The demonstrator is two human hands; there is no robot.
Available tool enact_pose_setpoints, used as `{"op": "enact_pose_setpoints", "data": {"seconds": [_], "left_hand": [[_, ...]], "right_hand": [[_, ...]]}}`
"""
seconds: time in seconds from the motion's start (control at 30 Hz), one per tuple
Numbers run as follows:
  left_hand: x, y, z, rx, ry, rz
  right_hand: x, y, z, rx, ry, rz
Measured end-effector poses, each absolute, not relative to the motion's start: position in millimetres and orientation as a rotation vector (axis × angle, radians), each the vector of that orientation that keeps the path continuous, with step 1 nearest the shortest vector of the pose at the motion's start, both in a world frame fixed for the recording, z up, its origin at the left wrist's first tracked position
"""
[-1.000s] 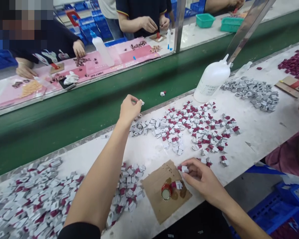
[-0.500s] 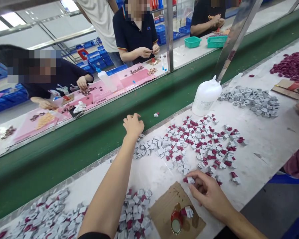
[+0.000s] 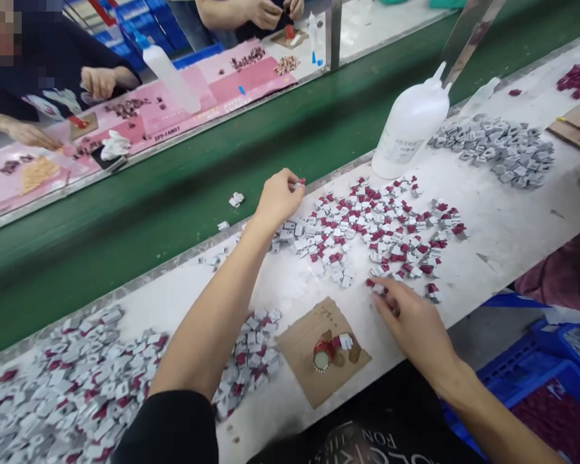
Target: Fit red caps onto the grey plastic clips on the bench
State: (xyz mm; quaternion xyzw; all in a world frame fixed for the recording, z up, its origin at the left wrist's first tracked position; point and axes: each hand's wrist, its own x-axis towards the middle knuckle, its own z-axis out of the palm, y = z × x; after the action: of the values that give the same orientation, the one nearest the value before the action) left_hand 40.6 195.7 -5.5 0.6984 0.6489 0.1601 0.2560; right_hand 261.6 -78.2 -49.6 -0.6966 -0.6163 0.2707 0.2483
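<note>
The left hand (image 3: 278, 196) is stretched to the far edge of the white bench, fingertips pinched on one small grey-and-crimson plastic piece (image 3: 299, 183), at the green conveyor belt (image 3: 174, 193). The right hand (image 3: 410, 322), near, pinches another small piece (image 3: 374, 287) from the scattered heap (image 3: 377, 232). Judged so, this is picking and passing on; next, a clean release over the belt.

"SPP-FAMILY" on the pink mat (image 3: 183, 122); bottle label (image 3: 397, 149) illegible
</note>
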Motion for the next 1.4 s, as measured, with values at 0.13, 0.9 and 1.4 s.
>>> {"op": "enact_pose_setpoints", "data": {"seconds": [0.13,0.9,1.4], "left_hand": [[38.4,113.6,19.1,1.642,1.365,0.574],[12.5,-48.5,-14.1,1.533,1.598,0.740],[-29.1,52.1,-39.1,1.636,2.184,0.665]], "right_hand": [[257.8,-66.4,-28.4,-1.705,-1.461,0.963],[227.3,-63.3,-34.1,-1.390,-1.165,1.275],[227.0,-46.2,-45.8,-1.365,-1.287,1.176]]}}
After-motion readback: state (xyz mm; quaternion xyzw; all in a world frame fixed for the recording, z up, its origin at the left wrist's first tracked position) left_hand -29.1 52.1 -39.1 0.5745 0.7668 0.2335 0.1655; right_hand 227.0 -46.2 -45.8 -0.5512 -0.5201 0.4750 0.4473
